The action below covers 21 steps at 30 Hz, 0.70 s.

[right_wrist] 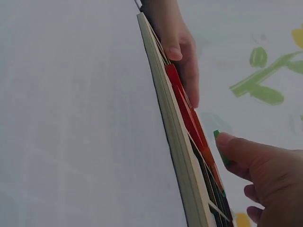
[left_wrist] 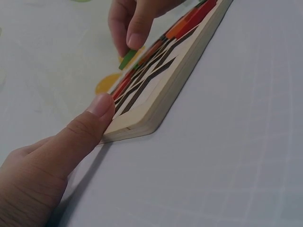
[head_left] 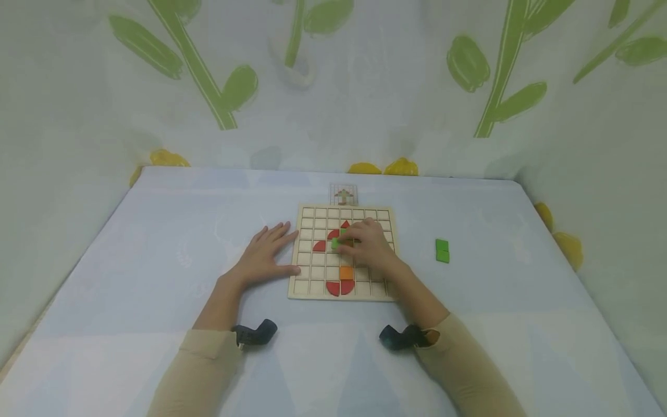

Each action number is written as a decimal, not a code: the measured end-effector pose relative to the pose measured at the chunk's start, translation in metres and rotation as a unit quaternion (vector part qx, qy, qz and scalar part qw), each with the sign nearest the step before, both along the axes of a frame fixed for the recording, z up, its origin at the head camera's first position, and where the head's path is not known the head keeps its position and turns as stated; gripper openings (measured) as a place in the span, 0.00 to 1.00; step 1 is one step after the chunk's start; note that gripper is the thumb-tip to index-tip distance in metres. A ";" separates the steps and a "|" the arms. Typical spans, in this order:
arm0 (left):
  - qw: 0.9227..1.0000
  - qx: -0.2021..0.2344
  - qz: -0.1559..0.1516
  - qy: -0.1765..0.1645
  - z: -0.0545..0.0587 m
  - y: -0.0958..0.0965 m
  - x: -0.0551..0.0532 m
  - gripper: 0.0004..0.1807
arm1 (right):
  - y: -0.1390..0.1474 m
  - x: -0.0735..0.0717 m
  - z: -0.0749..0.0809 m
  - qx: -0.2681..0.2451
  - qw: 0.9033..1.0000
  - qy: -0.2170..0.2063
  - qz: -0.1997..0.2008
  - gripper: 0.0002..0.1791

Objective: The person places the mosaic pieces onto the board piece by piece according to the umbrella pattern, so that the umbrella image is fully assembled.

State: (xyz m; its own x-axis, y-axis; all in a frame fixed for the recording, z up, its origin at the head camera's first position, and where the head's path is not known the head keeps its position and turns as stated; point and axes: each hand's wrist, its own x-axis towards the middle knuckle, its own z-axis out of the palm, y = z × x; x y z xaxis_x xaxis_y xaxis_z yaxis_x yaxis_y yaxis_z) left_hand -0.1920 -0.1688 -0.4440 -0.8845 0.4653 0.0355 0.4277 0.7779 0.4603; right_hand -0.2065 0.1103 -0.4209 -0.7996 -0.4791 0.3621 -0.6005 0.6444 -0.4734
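A wooden grid board (head_left: 307, 288) lies on the table, with red quarter-circle pieces (head_left: 319, 247), a red triangle (head_left: 345, 223) and an orange square (head_left: 346, 273) in its cells. Over the middle of the board, my right hand (head_left: 369, 246) pinches a green square tile (head_left: 335, 244) between thumb and fingers. The right wrist view shows this green tile (right_wrist: 220, 147) tilted, above the board's surface. My left hand (head_left: 263, 255) lies with fingers spread at the board's left edge, its thumb (left_wrist: 90, 125) touching the rim. Cells beneath my right hand are hidden.
Two green tiles (head_left: 442, 251) lie on the table right of the board. A small pattern card (head_left: 343, 194) sits against the board's far edge. The table (head_left: 156, 231) meets a wall (head_left: 365, 116) painted with leaves at the back.
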 end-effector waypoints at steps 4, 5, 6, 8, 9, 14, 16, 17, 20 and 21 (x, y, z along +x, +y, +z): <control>1.000 -0.005 -0.001 -0.002 -0.002 0.000 0.002 0.49 | -0.006 0.002 -0.003 0.008 1.000 0.002 0.002 0.11; 1.000 -0.005 -0.001 0.001 -0.002 0.000 0.002 0.49 | -0.007 0.002 -0.003 0.007 1.000 0.003 0.003 0.11; 1.000 -0.005 0.000 0.003 -0.002 -0.001 0.002 0.49 | -0.008 0.002 -0.003 0.007 1.000 0.005 0.003 0.11; 1.000 -0.006 0.000 0.006 -0.001 -0.001 0.003 0.49 | -0.010 0.002 -0.003 0.009 1.000 0.004 0.002 0.11; 1.000 -0.005 0.000 0.005 -0.001 -0.001 0.003 0.49 | -0.011 0.002 -0.003 0.012 1.000 0.007 0.001 0.11; 1.000 -0.002 -0.002 0.005 0.001 0.000 0.002 0.49 | -0.012 0.004 -0.003 0.020 1.000 0.011 0.000 0.11; 1.000 0.000 -0.004 0.009 0.001 0.000 0.002 0.48 | -0.012 0.003 -0.004 0.024 1.000 0.015 0.001 0.10; 1.000 0.000 -0.004 0.010 0.002 0.000 0.002 0.48 | -0.011 0.003 -0.004 0.026 1.000 0.017 0.001 0.10; 1.000 0.004 -0.006 0.014 0.003 0.000 0.002 0.48 | -0.011 0.003 -0.003 0.030 0.999 0.022 0.002 0.10; 1.000 0.005 -0.006 0.014 0.003 0.000 0.002 0.48 | -0.011 0.003 -0.003 0.033 0.999 0.021 0.002 0.10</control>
State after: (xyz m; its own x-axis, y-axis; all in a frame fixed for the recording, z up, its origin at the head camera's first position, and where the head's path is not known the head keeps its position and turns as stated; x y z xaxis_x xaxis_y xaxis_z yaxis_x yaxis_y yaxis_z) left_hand -0.1904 -0.1688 -0.4411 -0.8774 0.4753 0.0651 0.4500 0.7683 0.4553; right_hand -0.2035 0.0997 -0.4236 -0.7822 -0.5064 0.3628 -0.6218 0.6707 -0.4043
